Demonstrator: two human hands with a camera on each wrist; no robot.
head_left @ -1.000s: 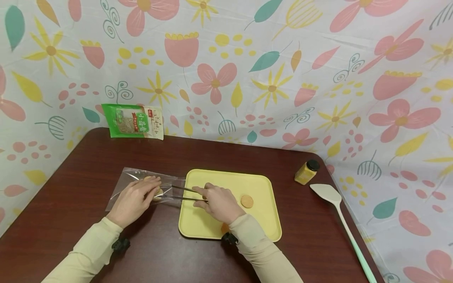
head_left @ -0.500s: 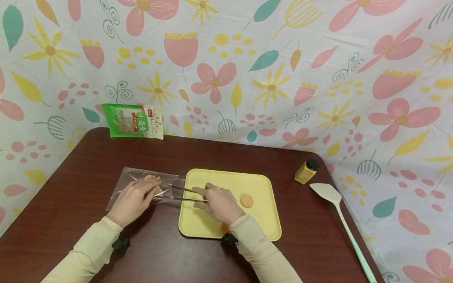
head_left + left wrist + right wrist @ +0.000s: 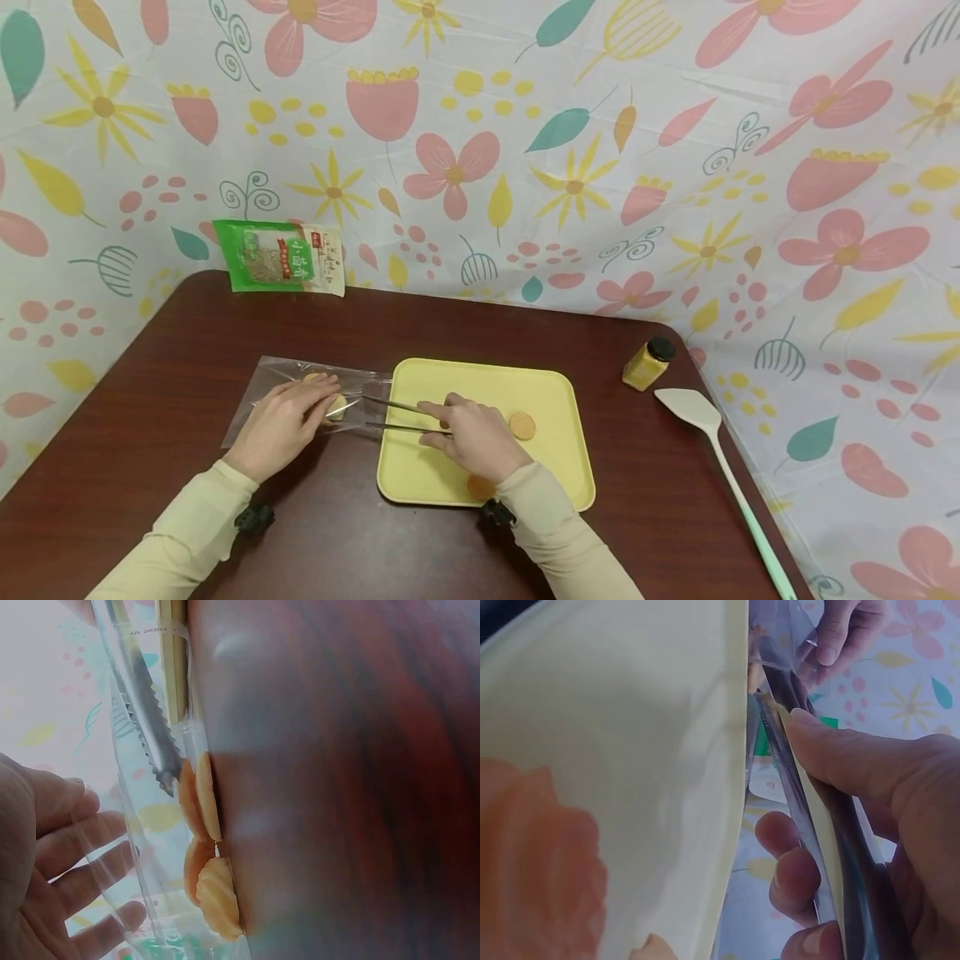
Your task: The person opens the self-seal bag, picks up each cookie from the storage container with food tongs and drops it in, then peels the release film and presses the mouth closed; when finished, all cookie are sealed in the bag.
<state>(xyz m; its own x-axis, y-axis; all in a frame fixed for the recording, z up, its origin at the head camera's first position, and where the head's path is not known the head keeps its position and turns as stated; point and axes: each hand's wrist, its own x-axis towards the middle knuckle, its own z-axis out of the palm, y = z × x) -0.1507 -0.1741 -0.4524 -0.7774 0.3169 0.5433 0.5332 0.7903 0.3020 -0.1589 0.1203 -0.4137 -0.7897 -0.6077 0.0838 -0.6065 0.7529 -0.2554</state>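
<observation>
Item: clear plastic bag [image 3: 258, 400], lying on the dark brown counter [image 3: 375, 542] to the left of the tray, its mouth reaching the tray's left edge. The bag is holding four golden cookies [image 3: 219, 900], bunched together in the left wrist view, one showing a ridged face.

Item: left hand [image 3: 281, 425], lying over the bag; its fingers are spreading loosely apart against the film. Whether its thumb is pinching the plastic, one cannot tell.

Item: metal tongs [image 3: 146, 709] with serrated edges, reaching into the bag; their arms are standing apart and one tip is sitting close beside the cookies. Contact is not showing clearly.

Item: right hand [image 3: 476, 437], pinching the tongs between thumb and fingers above the tray.

Item: yellow rectangular tray [image 3: 480, 375], carrying a round cookie [image 3: 522, 426] right of the hand and an orange cookie [image 3: 481, 487] near the front rim.

Item: yellow jar with black lid [image 3: 645, 367], standing at back right; below it a spatula [image 3: 696, 410], white-bladed and green-handled, is lying along the right edge.

Item: fennel packet [image 3: 281, 257], green and cream, standing at back left before a floral cloth [image 3: 457, 275].
</observation>
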